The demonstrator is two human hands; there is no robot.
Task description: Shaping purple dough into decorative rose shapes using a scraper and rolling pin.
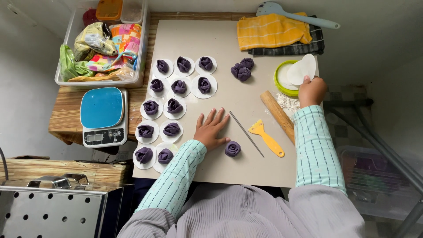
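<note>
My left hand (212, 128) lies flat and open on the beige board (246, 167), fingers spread, just left of a purple dough rose (232, 149) that sits bare on the board. My right hand (312, 91) pinches a round white paper disc (302, 69) above a green-rimmed tub (279, 86) of discs. Several purple dough roses on white paper discs (175, 107) stand in rows at the left of the board. Two more purple dough pieces (242, 69) rest near the board's top.
A wooden rolling pin (277, 114), a yellow scraper (266, 137) and a thin metal stick (246, 128) lie at the right. A blue-topped kitchen scale (103, 115) and a plastic bin of packets (103, 46) sit left. Folded cloths (273, 30) and a spatula (304, 16) lie at the top.
</note>
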